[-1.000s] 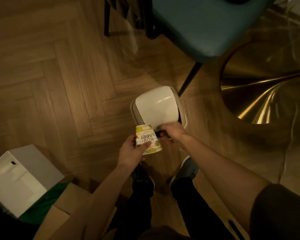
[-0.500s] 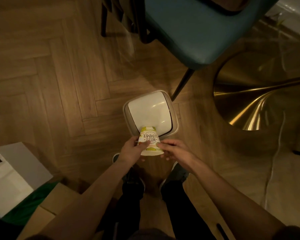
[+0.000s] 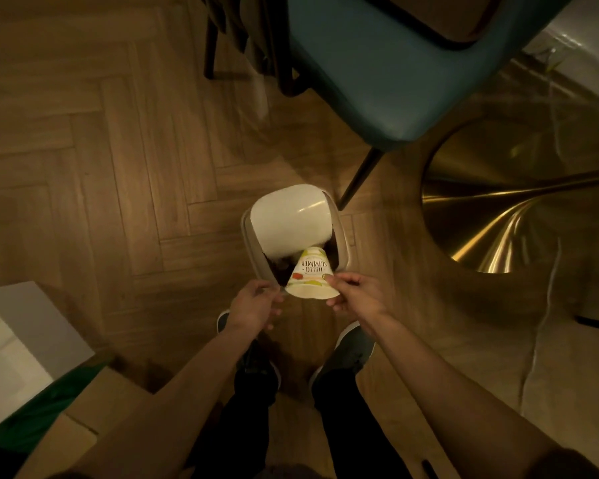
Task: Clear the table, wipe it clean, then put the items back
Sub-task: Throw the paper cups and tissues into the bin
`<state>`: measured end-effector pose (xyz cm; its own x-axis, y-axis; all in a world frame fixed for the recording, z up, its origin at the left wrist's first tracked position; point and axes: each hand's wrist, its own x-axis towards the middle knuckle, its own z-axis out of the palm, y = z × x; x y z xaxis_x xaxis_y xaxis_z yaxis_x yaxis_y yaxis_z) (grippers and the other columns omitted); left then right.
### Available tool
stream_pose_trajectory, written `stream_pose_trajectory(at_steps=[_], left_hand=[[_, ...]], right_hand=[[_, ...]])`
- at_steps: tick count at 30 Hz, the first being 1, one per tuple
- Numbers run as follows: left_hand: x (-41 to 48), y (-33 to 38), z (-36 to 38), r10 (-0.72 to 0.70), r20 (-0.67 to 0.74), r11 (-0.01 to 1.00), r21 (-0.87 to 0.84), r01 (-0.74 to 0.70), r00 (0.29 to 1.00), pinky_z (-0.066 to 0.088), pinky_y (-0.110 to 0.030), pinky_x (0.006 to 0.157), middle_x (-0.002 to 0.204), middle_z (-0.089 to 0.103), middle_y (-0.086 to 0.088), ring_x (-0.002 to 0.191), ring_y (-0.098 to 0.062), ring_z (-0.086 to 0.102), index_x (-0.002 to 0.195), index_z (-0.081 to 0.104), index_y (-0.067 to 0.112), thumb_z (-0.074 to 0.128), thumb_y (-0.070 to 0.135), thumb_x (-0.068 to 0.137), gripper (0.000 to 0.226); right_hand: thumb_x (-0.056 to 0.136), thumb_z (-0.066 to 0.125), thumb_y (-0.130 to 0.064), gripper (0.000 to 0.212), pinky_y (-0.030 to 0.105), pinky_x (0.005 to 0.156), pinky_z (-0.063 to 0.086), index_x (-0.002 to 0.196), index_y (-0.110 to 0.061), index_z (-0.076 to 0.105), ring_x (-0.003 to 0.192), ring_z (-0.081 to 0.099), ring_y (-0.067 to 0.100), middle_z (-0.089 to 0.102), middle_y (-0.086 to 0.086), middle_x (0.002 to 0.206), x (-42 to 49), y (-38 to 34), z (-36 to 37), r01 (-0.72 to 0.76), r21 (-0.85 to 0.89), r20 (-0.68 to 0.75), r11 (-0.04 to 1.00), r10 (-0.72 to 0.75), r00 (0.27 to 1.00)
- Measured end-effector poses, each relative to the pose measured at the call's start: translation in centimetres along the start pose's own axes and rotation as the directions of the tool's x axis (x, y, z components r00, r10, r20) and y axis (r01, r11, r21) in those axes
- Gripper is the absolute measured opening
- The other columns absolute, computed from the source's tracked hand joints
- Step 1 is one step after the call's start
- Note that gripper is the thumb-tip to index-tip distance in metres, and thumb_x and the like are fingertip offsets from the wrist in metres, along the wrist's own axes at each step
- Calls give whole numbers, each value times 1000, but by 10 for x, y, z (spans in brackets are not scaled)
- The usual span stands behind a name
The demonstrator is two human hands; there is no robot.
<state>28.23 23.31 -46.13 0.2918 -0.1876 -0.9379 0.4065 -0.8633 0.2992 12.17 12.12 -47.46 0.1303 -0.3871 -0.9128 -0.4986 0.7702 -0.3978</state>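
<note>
The white paper cup printed with lemons and the words HELLO SUMMER (image 3: 311,276) is held tipped over the small grey waste bin (image 3: 248,236), base end forward and wide mouth turned back towards the person. Its base is pressed against the lower edge of the bin's white domed swing lid (image 3: 289,226), which is tilted inward, and a dark gap is opened at the near side of the bin. The cup is pinched at its mouth end by the right hand (image 3: 358,295), thumb and fingertips curled onto the printed wall. The left hand (image 3: 253,304) is seen just beside the cup, at the bin's near left corner, fingers loosely curled and nothing held in them; whether the bin's rim is touched cannot be told. Dark contents are glimpsed in the gap, too dim to be made out. Below the hands, grey shoes (image 3: 351,352) and dark trousers are planted on the herringbone wooden floor (image 3: 83,150). A teal upholstered chair with thin black legs (image 3: 377,70) is set just beyond the bin. A polished gold cone-shaped base (image 3: 519,209) is seen to the right, with a pale cable (image 3: 540,344) trailed across the floor beside it. At the lower left, a white box (image 3: 18,340) is set by a brown cardboard box (image 3: 94,402), with something green between them.
</note>
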Motion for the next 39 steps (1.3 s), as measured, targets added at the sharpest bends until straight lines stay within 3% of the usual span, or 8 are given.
stream_pose_trajectory(at_steps=[6, 10, 13, 16, 19, 27, 33, 39], left_hand=[[-3, -5, -3, -7, 7, 1000, -10, 7, 1000, 50, -32, 64, 96, 69, -2, 85, -20, 66, 100, 56, 24, 52, 23, 97, 6], [-10, -8, -7, -2, 24, 999, -39, 3, 1000, 49, -31, 65, 100, 69, -4, 83, -18, 64, 109, 56, 19, 52, 23, 97, 13], [-15, -5, -11, -9, 16, 997, -72, 10, 1000, 49, -32, 66, 98, 69, -4, 79, -17, 63, 109, 56, 18, 53, 20, 97, 13], [-30, 3, -18, -27, -2, 988, -151, 27, 1000, 47, -30, 62, 89, 68, -3, 69, -16, 61, 106, 57, 16, 51, 17, 98, 10], [-58, 14, -24, 15, 21, 992, -122, -12, 1000, 46, -28, 58, 87, 69, -5, 66, -16, 60, 105, 58, 14, 49, 12, 98, 12], [-154, 60, -41, 168, 81, 983, -83, -161, 982, 44, -22, 49, 79, 68, -7, 58, -13, 60, 95, 62, 13, 52, 8, 96, 11], [-241, 94, -44, 330, 111, 944, -21, -330, 937, 47, -25, 56, 80, 69, -7, 63, -15, 61, 93, 65, 15, 55, 7, 95, 13], [-330, 132, -12, 473, 187, 863, 97, -496, 861, 49, -17, 56, 79, 70, -3, 65, -9, 64, 97, 66, 15, 53, 8, 96, 15]], right_hand=[[91, 67, -24, 22, 28, 59, 55, 99, -4, 62, 65, 67, 20, 71, 17, 86, 31, -4, 31, -81, 154, -151, 985, 104, 983], [98, 56, -24, 30, 36, 80, 58, 116, -1, 59, 90, 67, 26, 68, 19, 102, 33, 3, 48, -128, 227, -120, 966, 158, 980], [96, 58, -22, 24, 43, 92, 53, 112, -4, 58, 88, 62, 25, 64, 10, 87, 15, 2, 53, -149, 190, -58, 970, 162, 985], [95, 59, -21, 14, 36, 74, 53, 97, -8, 60, 74, 59, 19, 61, 8, 83, -6, 1, 49, -170, 206, -16, 964, 177, 984], [96, 58, -19, 15, 28, 65, 50, 103, -7, 63, 71, 59, 17, 62, 9, 84, -32, -2, 41, -162, 167, -28, 973, 169, 985], [96, 56, -6, 14, 17, 53, 49, 100, -1, 68, 70, 62, 13, 69, 5, 80, -143, -46, 26, 58, 84, -8, 995, -58, 998], [96, 56, -11, 14, 27, 78, 52, 92, -14, 69, 90, 66, 20, 72, 9, 97, -239, -92, 3, 254, 55, -18, 966, -253, 967], [97, 56, -17, 12, 22, 70, 51, 99, -15, 68, 90, 67, 14, 70, 1, 95, -320, -122, -44, 403, 18, -66, 915, -401, 913]])
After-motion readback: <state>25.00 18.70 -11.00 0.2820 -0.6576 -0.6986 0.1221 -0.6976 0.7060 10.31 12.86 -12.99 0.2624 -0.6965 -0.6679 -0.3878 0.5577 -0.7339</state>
